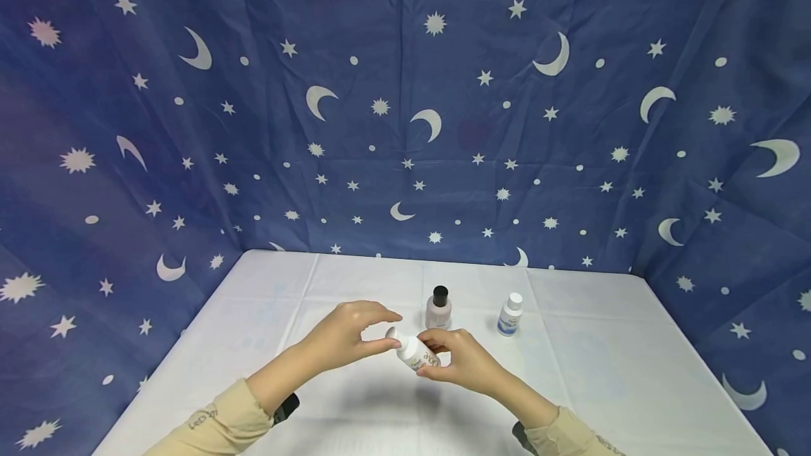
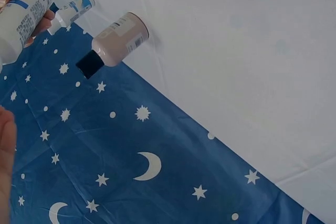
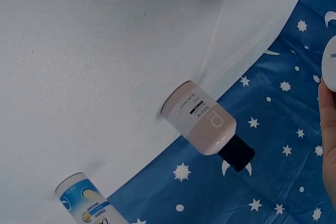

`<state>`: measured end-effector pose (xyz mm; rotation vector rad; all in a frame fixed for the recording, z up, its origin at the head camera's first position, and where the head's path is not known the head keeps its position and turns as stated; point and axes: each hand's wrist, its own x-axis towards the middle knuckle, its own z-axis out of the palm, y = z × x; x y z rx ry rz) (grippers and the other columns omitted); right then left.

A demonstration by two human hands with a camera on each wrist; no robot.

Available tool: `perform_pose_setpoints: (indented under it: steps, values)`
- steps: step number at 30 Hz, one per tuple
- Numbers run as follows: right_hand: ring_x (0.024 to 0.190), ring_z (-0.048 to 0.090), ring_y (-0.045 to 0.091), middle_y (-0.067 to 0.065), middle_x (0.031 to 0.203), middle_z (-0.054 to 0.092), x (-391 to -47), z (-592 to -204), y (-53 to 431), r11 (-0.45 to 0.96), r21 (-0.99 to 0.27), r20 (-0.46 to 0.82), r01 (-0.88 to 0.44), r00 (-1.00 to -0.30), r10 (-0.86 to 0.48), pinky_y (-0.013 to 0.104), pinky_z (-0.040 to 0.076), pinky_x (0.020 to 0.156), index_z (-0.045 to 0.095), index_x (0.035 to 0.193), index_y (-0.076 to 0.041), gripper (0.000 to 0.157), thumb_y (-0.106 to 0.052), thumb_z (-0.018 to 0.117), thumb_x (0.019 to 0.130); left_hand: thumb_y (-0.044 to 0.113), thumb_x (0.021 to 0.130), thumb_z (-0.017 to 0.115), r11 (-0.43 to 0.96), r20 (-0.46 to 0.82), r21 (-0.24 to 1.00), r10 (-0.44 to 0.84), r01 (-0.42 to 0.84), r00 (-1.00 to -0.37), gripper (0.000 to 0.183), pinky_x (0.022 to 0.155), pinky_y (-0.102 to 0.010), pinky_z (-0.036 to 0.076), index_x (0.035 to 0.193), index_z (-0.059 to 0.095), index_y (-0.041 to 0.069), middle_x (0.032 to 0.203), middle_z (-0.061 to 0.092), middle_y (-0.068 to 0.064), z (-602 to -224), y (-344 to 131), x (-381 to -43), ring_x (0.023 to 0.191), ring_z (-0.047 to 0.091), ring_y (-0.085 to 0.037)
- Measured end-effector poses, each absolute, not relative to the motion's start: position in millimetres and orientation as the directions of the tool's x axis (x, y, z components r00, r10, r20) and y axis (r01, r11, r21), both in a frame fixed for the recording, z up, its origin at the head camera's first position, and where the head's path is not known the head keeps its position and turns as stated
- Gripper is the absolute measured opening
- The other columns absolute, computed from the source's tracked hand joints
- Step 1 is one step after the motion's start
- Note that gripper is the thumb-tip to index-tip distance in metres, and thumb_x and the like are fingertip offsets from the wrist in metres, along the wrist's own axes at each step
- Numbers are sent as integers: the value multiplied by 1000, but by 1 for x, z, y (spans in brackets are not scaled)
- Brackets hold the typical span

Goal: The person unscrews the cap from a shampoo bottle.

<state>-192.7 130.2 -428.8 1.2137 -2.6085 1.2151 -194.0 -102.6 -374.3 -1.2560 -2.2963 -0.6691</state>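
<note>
My right hand [image 1: 461, 363] grips a small white bottle [image 1: 418, 354] by its body, thumb on the near side and fingers on the far side. The bottle is tilted above the table, with its white cap pointing left. At that cap is my left hand [image 1: 345, 336], thumb and forefinger spread apart around it, the thumb tip right at the cap. Dense print covers the side of the white bottle [image 2: 29, 11] in the left wrist view. Its round base [image 3: 329, 64] shows at the edge of the right wrist view.
Just behind the hands stands a pale pink bottle [image 1: 438, 314] with a black cap. Farther right is a white bottle with a blue label [image 1: 510, 315], also upright. A white cloth covers the table [image 1: 602, 343]. A blue curtain [image 1: 456, 181] with moons and stars encloses the back and sides.
</note>
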Motion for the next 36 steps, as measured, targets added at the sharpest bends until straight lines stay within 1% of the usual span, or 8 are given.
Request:
perform_pose_setpoints:
  steps: [4,12,16,20,25,27,32,36]
  values:
    - [84,62,5,1,94,66,-193,-429,130,401,-643,320,-652,-705,-633,20,51,77,58,104,-7,38,-26,70,74,28,73,71,423,608,135,679,896,-412,33,81,-24,50,99,65,10,100,65,-1,-373,-104,-195,94,61,-13]
    - [85,62,6,2,96,65,-193,-430,128,384,-668,310,-637,-708,-635,20,51,77,58,104,-7,38,-28,69,74,15,66,76,367,580,-54,768,929,-270,40,84,-21,48,103,63,10,107,62,-3,-374,-109,-192,99,59,-15]
    - [84,62,6,2,96,66,-193,-430,128,393,-660,309,-640,-708,-635,20,51,77,58,104,-7,38,-27,70,74,8,64,76,356,579,-90,778,930,-242,37,84,-21,48,99,63,12,105,63,-3,-374,-109,-194,98,59,-16]
    - [85,62,6,1,96,65,-194,-429,129,405,-660,300,-633,-716,-630,20,51,78,58,104,-7,39,-29,69,74,11,67,75,369,552,-62,787,927,-276,30,80,-19,49,96,65,12,100,65,0,-371,-108,-196,93,60,-12]
    - [86,62,7,2,97,65,-194,-429,129,400,-668,301,-628,-719,-627,20,51,78,58,104,-8,39,-30,69,74,22,75,69,431,508,7,776,902,-374,24,71,-15,49,96,66,12,91,66,5,-370,-106,-196,82,60,-5]
    - [86,62,7,2,97,65,-194,-430,130,398,-665,305,-631,-717,-627,20,51,78,58,104,-8,39,-29,70,74,26,77,67,459,507,10,763,888,-400,23,67,-14,48,95,66,12,88,67,6,-370,-105,-196,78,60,-4]
    - [85,62,6,1,96,65,-194,-430,129,387,-658,319,-646,-705,-634,20,51,77,58,104,-8,37,-26,70,74,32,78,64,502,538,1,729,865,-424,20,59,-12,46,85,67,13,77,66,8,-373,-102,-197,66,57,-1]
    - [85,62,6,2,96,65,-195,-429,128,386,-650,325,-655,-698,-637,20,51,77,58,104,-7,37,-26,70,74,32,81,61,529,546,-2,712,849,-442,18,55,-11,44,79,67,15,71,64,10,-374,-101,-199,61,54,1]
